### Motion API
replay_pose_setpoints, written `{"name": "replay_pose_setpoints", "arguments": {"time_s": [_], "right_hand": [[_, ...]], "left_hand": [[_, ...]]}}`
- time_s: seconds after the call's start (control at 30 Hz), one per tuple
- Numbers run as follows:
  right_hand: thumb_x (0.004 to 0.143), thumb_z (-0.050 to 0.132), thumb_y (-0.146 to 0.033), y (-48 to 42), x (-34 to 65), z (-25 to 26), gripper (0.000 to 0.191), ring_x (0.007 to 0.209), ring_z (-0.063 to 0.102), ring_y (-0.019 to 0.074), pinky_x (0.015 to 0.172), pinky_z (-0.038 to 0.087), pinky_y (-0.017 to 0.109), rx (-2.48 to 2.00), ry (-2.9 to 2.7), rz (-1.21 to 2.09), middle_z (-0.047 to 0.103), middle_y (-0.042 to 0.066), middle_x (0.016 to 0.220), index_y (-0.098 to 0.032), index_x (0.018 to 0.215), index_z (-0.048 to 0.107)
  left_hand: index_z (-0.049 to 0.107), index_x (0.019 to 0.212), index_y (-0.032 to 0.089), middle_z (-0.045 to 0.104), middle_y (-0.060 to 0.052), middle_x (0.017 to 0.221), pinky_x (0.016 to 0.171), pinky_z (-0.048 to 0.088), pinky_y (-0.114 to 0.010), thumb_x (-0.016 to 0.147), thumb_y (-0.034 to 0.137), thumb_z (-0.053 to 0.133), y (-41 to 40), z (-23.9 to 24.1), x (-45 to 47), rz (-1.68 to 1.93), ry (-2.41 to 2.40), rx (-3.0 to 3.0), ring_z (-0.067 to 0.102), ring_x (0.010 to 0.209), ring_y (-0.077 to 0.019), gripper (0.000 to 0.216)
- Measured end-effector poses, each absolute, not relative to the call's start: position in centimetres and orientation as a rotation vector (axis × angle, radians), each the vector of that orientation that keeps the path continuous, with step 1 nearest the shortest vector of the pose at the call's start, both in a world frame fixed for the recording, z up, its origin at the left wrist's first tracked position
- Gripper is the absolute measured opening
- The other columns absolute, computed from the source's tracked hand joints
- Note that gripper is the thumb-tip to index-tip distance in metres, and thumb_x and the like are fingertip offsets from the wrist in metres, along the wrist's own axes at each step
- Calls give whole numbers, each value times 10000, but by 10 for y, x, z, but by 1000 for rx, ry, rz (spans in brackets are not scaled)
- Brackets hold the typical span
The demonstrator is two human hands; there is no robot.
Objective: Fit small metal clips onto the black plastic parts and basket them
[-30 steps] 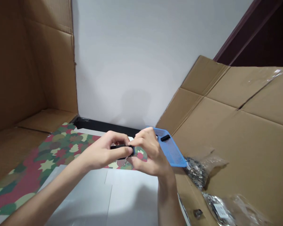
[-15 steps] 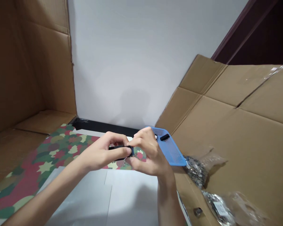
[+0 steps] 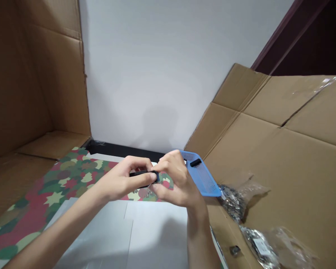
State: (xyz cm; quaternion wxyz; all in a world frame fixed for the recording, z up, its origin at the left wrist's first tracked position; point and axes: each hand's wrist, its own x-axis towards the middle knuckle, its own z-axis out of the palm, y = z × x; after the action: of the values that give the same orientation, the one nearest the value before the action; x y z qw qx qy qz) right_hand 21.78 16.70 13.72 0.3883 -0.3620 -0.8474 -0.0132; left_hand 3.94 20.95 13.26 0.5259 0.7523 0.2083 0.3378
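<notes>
A small, dark, oblong piece [image 3: 137, 173] is held in front of me, partly covered by fingers. My left hand [image 3: 127, 177] is closed around it, thumb pressed along its near side. The fingertips of my right hand [image 3: 175, 181] meet its right end, thumb and forefinger bent close together there. A thin, shiny chain-like strand [image 3: 148, 191] dangles under the piece between the hands. What exactly the right fingertips pinch is hidden.
To the right stands a blue plastic basket [image 3: 204, 179] with a black piece [image 3: 195, 163] in it. Clear bags of small metal parts [image 3: 233, 203] lie against the cardboard [image 3: 296, 179]. White sheets [image 3: 154, 231] and a camouflage-patterned cover [image 3: 64, 183] lie below.
Both hands stay almost in place around the dark piece. The left thumb and piece tilt up slightly, and the shiny strand hangs a little differently.
</notes>
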Motion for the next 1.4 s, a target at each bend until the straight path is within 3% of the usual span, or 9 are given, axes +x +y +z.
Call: {"name": "replay_pose_setpoints", "arguments": {"time_s": [0.07, 0.2, 0.33, 0.57, 0.87, 1.07, 1.17, 1.3, 1.4], "right_hand": [[804, 600, -319, 170, 222, 137, 138, 823, 499, 191, 754, 392, 353, -1037, -2090, 204, 579, 6, 799, -231, 904, 569], [797, 596, -575, 175, 226, 136, 386, 740, 560, 168, 655, 408, 303, -1080, -1821, 923, 583, 7, 771, -211, 908, 533], [764, 678, -488, 173, 217, 136, 333, 646, 549, 116, 606, 371, 259, -972, -1624, 1208, 534, -40, 721, -205, 815, 511], [723, 689, -319, 168, 210, 132, 202, 678, 503, 115, 622, 349, 255, -860, -1437, 1189, 512, -49, 720, -211, 783, 530], [726, 608, -263, 159, 207, 140, 108, 671, 500, 127, 620, 365, 266, -1021, -1611, 713, 517, -39, 706, -214, 736, 512], [755, 608, -312, 155, 208, 140, 121, 747, 550, 159, 637, 397, 284, -1164, -1657, 614, 566, -7, 781, -223, 777, 527], [807, 599, -439, 158, 214, 143, 230, 793, 576, 176, 677, 412, 306, -1141, -1669, 728, 590, 8, 813, -225, 856, 533], [770, 586, -634, 169, 224, 142, 435, 784, 557, 187, 706, 403, 339, -1085, -1733, 996, 572, 12, 804, -218, 868, 507], [710, 658, -617, 178, 223, 136, 455, 833, 498, 186, 742, 397, 350, -997, -1870, 1057, 522, 9, 870, -227, 861, 479]], "left_hand": [[565, 668, 160, 492, 29, 615, 577, 321, -240, 822, 354, 567, 211, 132, 39, 896, 550, 1841, 407, 608, -111, 248], [598, 702, 168, 563, 23, 647, 587, 359, -232, 829, 307, 577, 207, 135, 37, 1115, 650, 1997, 469, 624, -113, 189], [586, 686, 164, 567, 21, 626, 556, 374, -225, 838, 258, 570, 200, 137, 37, 1266, 658, 2181, 484, 587, -104, 180], [600, 691, 144, 551, 5, 613, 520, 375, -235, 824, 237, 583, 196, 136, 43, 1405, 710, 2289, 485, 552, -103, 163], [595, 699, 148, 550, 2, 619, 532, 382, -241, 824, 226, 571, 197, 134, 45, 1408, 698, 2311, 483, 562, -109, 150], [588, 704, 162, 547, 5, 631, 547, 374, -246, 818, 259, 593, 199, 133, 46, 1356, 673, 2187, 486, 583, -120, 149], [600, 719, 167, 518, 11, 627, 527, 348, -235, 840, 309, 584, 202, 130, 46, 1232, 568, 1889, 451, 571, -113, 188], [666, 741, 145, 494, -26, 783, 550, 365, -234, 839, 420, 601, 205, 125, 50, 1151, 315, 1523, 454, 641, -117, 300], [715, 828, 158, 479, -47, 895, 643, 429, -245, 843, 430, 608, 205, 121, 54, 1090, 194, 1340, 510, 760, -152, 292]]}}
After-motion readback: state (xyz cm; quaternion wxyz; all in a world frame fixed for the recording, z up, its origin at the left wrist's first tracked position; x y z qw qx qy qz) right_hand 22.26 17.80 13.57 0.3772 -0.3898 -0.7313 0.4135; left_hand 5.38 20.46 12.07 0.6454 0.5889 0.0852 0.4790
